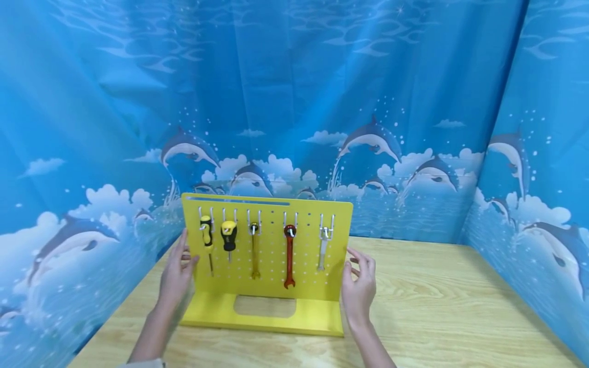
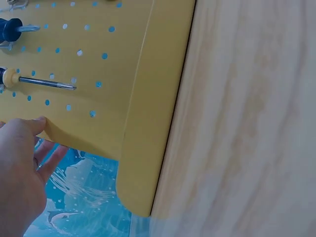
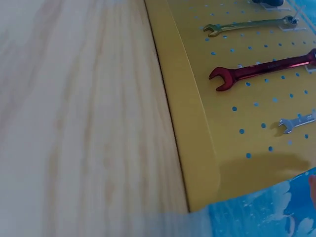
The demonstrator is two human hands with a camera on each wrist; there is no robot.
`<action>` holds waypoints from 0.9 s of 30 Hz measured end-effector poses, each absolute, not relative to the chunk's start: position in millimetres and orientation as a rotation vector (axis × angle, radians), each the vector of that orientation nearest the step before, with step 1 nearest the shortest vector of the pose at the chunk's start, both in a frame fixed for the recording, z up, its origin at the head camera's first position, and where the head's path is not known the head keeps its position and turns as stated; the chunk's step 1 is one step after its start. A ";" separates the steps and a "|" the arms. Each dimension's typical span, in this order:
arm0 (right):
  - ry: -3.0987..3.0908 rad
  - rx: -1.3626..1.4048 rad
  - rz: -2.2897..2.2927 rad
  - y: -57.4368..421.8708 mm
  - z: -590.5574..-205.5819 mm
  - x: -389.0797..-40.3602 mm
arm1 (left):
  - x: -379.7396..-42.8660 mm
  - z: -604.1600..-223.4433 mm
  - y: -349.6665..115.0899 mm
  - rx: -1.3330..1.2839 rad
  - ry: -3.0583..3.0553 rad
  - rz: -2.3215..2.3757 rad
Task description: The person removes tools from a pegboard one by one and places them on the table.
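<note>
A yellow pegboard [image 1: 271, 250] stands upright on its flat base, with tools hanging from metal hooks. My left hand [image 1: 173, 278] grips its left edge; in the left wrist view the thumb lies on the front face and fingers reach behind. At the right edge, my right hand [image 1: 359, 292] holds the board between thumb and fingers; only a sliver of it enters the right wrist view. From left to right hang a long yellow-and-black screwdriver [image 1: 206, 233], a stubby screwdriver [image 1: 228, 238], a gold wrench [image 1: 255, 255], a red wrench [image 1: 289, 259] and a small silver wrench [image 1: 322, 253].
The board's base [image 1: 211, 312] has a cutout at its middle and sits on a light wooden table [image 1: 437, 296]. Blue curtains [image 1: 294, 102] printed with dolphins and clouds enclose the table at the back and sides.
</note>
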State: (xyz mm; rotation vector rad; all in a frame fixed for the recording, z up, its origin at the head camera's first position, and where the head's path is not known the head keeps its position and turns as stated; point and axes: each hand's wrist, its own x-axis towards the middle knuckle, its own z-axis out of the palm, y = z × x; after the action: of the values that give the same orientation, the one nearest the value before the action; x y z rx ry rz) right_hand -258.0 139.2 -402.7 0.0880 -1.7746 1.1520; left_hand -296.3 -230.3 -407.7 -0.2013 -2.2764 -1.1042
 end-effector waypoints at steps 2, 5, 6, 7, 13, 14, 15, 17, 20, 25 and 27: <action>-1.731 0.142 1.166 137.4 -398.1 -254.8 | -295.1 -408.4 -230.0 -0.186 -2.247 -1.089; -1.683 0.277 1.173 129.5 -391.4 -249.9 | -292.8 -407.9 -228.7 -0.150 -2.139 -1.115; -1.678 0.327 1.182 125.4 -388.7 -247.6 | -292.4 -407.2 -227.9 -0.142 -2.086 -1.123; -1.673 0.382 1.187 120.2 -385.8 -245.2 | -291.7 -406.0 -226.9 -0.135 -2.033 -1.137; -1.817 0.616 1.320 76.3 -359.5 -221.7 | -286.7 -394.1 -215.4 -0.177 -1.824 -1.256; -1.870 0.637 1.377 68.6 -355.1 -217.8 | -285.7 -391.8 -212.6 -0.182 -1.816 -1.291; -1.928 0.651 1.438 61.2 -351.5 -214.9 | -284.4 -389.1 -209.6 -0.185 -1.816 -1.325; -2.031 0.679 1.582 47.3 -348.9 -213.3 | -282.2 -383.7 -203.7 -0.177 -1.827 -1.387; -2.131 0.712 1.790 26.6 -357.7 -220.7 | -279.5 -375.9 -195.5 -0.171 -1.839 -1.460; -2.240 0.805 1.883 -10.3 -385.8 -241.8 | -268.0 -357.7 -181.0 -0.213 -1.831 -1.504; -2.291 0.845 1.863 -23.4 -391.7 -247.2 | -264.4 -351.8 -177.0 -0.223 -1.820 -1.521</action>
State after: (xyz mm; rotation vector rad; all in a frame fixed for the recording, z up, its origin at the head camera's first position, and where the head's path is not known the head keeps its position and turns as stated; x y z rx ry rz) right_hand -247.2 -23.4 -391.7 0.8450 -2.2913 1.8631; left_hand -264.4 -177.0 -351.8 -0.2227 -1.8200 -1.5211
